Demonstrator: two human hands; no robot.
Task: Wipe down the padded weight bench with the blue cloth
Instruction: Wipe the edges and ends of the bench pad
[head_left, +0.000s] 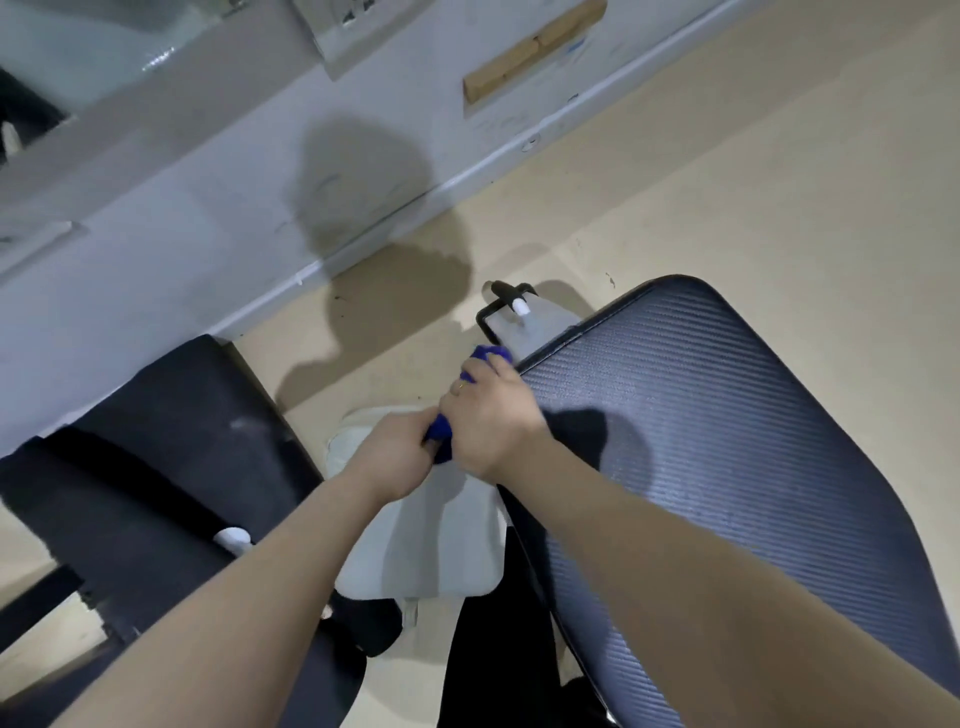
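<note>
- Two hands on one blue cloth (485, 359), bunched small at frame centre, just off the left edge of the padded weight bench (701, 441).
- Judged soft, light and limp; best taken as a wad in the palm, then flattened under the fingers for wiping.
- Held by the right hand (491, 415) with fingers curled over the upper part, and by the left hand (397, 452) pinching the lower end.
- Long axis of the bundle ran from lower left up toward upper right, between the two grips.
- Bench pad looked firm, ribbed and probably slick; ran lengthwise from lower right up to a rounded end right of centre.
- Pale floor (779, 182) beyond; dark mat (156, 441) at left.
</note>
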